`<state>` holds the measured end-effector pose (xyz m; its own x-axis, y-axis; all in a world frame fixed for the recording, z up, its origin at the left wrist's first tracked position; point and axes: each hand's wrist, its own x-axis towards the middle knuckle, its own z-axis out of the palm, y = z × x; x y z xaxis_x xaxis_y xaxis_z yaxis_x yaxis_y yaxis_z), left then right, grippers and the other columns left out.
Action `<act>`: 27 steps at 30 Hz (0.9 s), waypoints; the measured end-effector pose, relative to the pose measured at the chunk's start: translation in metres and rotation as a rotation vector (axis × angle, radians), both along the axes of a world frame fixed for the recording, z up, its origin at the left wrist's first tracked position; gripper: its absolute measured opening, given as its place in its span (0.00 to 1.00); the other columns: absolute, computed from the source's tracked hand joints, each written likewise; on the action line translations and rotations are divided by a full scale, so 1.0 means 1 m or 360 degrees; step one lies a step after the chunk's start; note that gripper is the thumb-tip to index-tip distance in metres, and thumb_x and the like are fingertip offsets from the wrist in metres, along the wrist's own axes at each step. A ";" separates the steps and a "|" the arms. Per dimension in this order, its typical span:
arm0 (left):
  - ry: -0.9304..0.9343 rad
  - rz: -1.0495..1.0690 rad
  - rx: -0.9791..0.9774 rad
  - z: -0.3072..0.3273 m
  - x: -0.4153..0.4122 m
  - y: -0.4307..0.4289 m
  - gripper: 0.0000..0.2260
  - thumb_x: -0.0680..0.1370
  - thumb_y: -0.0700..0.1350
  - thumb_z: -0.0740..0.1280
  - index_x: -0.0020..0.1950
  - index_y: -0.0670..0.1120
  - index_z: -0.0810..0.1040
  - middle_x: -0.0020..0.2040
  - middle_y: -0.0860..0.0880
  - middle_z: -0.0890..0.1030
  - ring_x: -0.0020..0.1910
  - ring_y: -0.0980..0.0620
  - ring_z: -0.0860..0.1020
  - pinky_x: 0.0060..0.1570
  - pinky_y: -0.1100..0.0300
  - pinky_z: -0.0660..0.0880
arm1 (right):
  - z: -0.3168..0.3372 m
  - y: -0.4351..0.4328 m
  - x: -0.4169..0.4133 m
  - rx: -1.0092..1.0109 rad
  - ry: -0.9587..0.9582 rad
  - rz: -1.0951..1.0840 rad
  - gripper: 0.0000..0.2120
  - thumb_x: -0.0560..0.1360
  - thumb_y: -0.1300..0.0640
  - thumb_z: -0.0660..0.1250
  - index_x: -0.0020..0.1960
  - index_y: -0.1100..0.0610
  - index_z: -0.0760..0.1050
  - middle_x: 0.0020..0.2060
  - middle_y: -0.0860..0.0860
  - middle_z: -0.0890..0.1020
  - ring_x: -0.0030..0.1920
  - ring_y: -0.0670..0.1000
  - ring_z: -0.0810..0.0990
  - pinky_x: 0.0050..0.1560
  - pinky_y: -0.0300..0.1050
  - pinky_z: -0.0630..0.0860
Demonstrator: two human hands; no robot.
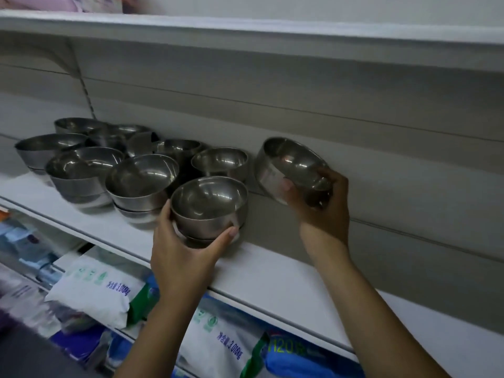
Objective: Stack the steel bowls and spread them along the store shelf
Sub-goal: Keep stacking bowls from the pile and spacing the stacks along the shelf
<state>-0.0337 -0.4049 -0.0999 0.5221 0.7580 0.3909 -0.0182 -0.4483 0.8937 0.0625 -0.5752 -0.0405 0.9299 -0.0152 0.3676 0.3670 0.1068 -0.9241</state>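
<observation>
Shelf: white store shelf [272, 271], flat and bare to the right of the bowls, with a pale rail along its front edge.
Back panel: grey-white wall [354, 126] with thin horizontal grooves and a slotted upright at the left.
Upper shelf: white board [245, 31] overhead; something pink sits blurred at its far left.
Below: white and blue bags [92, 290] with printed labels, packed tight under the shelf.
Bowls: steel cluster [90, 159] at the shelf's left, several nested in short stacks, rims touching or just beside one another.
Front stack: bowl [210, 205] nested on another, at the cluster's right end, resting on the shelf.
Left hand: hand [180, 257] cupped round the front stack, thumb on the right side, fingers curled at the left.
Held bowl: bowl [289, 170] tilted toward the camera, lifted clear of the shelf, close to the back panel, apart from the cluster.
Right hand: hand [324, 208] gripping the held bowl from beneath, fingers over its rim.
</observation>
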 end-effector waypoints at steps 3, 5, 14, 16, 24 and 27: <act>0.0054 -0.0019 0.0027 0.000 -0.001 0.001 0.53 0.55 0.73 0.75 0.76 0.60 0.62 0.72 0.56 0.74 0.69 0.54 0.73 0.66 0.45 0.74 | 0.016 0.008 -0.015 0.0022 -0.0099 0.0270 0.31 0.64 0.42 0.82 0.62 0.44 0.72 0.60 0.44 0.81 0.56 0.41 0.82 0.50 0.35 0.79; 0.0063 -0.0058 0.0001 0.001 -0.003 0.002 0.53 0.54 0.73 0.75 0.76 0.61 0.61 0.72 0.57 0.73 0.69 0.54 0.73 0.66 0.46 0.74 | 0.021 0.021 -0.017 -0.0015 -0.0136 0.0394 0.31 0.63 0.43 0.81 0.62 0.46 0.73 0.60 0.47 0.81 0.56 0.43 0.83 0.50 0.36 0.79; 0.0044 -0.0728 -0.0183 0.005 -0.014 0.042 0.47 0.65 0.61 0.80 0.79 0.59 0.62 0.74 0.61 0.71 0.72 0.63 0.69 0.71 0.52 0.71 | 0.010 0.062 -0.019 -0.0454 -0.0066 0.0482 0.39 0.59 0.40 0.83 0.66 0.39 0.71 0.61 0.41 0.81 0.61 0.41 0.81 0.60 0.43 0.81; 0.0057 -0.0839 -0.0184 0.006 -0.018 0.054 0.40 0.70 0.56 0.77 0.78 0.58 0.64 0.72 0.61 0.73 0.70 0.65 0.71 0.70 0.52 0.72 | 0.007 0.066 -0.024 -0.0497 -0.0041 0.0466 0.40 0.60 0.40 0.82 0.68 0.38 0.70 0.62 0.40 0.80 0.61 0.40 0.80 0.60 0.42 0.81; 0.0034 -0.1066 -0.0145 0.013 -0.026 0.088 0.22 0.79 0.47 0.69 0.73 0.53 0.74 0.65 0.61 0.79 0.62 0.69 0.77 0.60 0.70 0.75 | -0.010 0.079 -0.046 -0.0509 0.0075 0.0363 0.64 0.58 0.46 0.85 0.78 0.32 0.44 0.74 0.43 0.69 0.70 0.37 0.71 0.68 0.40 0.75; -0.0089 -0.0793 -0.0061 0.009 -0.031 0.096 0.11 0.79 0.50 0.69 0.60 0.51 0.82 0.54 0.59 0.84 0.54 0.62 0.81 0.55 0.66 0.78 | -0.016 0.089 -0.053 -0.0580 0.0105 0.0216 0.70 0.54 0.43 0.86 0.77 0.32 0.38 0.71 0.37 0.67 0.69 0.33 0.69 0.69 0.38 0.71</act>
